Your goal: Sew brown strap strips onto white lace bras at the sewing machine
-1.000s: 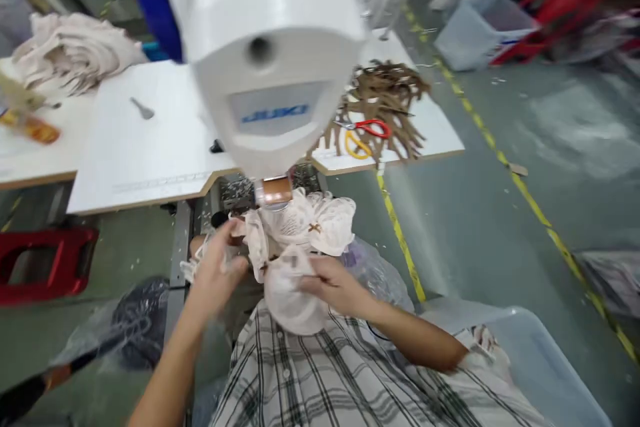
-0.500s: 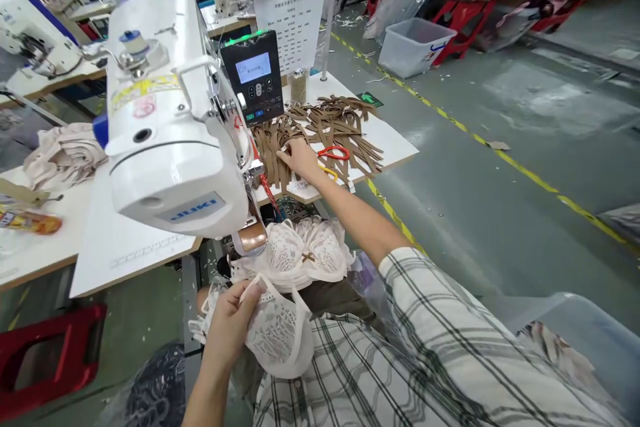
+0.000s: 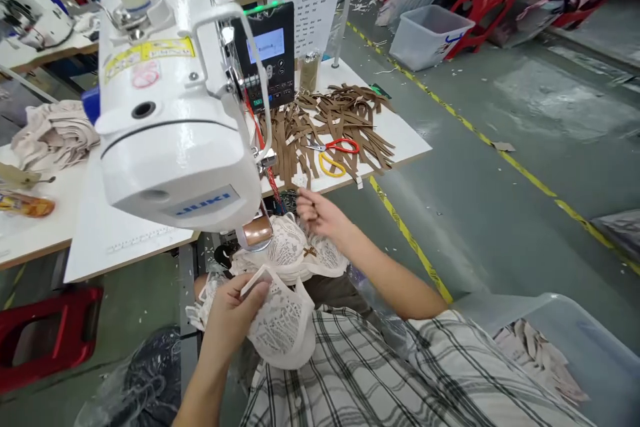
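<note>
My left hand [image 3: 233, 317] pinches the upper edge of a white lace bra [image 3: 283, 330], whose cup hangs over my lap. My right hand [image 3: 323, 215] is in front of the table edge, above a stack of pale lace bras [image 3: 285, 250] with a small brown bow. Its fingers are curled together, and anything between them is too small to make out. Brown straps [image 3: 345, 117] lie in a loose heap on the white table beyond that hand. Scissors [image 3: 343, 145] with a red and a yellow handle loop rest on the straps.
A white sewing machine [image 3: 170, 153] stands close at left, its control panel [image 3: 270, 57] behind. Pale fabric [image 3: 55, 133] is piled on the left table. A clear bin [image 3: 575, 327] with fabric pieces is at lower right. A red stool [image 3: 50, 340] stands at lower left.
My right hand has drawn back from the brown straps toward me, over the bra stack. The scissors now show fully. My left hand still holds the bra, and the view has shifted slightly.
</note>
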The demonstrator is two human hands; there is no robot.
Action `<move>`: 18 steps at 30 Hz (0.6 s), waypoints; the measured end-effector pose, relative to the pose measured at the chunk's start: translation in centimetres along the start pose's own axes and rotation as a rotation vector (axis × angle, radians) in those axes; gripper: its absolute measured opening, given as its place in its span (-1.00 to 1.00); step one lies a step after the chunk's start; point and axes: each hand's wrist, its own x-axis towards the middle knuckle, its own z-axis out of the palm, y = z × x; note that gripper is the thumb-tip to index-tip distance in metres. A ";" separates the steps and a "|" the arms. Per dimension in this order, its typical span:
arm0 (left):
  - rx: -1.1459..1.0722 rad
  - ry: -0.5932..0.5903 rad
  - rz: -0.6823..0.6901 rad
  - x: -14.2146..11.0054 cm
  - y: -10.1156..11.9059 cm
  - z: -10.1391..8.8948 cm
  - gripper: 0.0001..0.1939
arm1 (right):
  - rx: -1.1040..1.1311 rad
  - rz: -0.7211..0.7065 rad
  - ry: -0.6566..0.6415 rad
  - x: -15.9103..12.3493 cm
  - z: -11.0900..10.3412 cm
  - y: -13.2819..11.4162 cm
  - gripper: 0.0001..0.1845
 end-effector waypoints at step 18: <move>0.107 -0.173 0.117 0.4 -0.9 1.8 -0.57 | 0.130 0.248 -0.241 -9.2 2.9 6.6 -0.69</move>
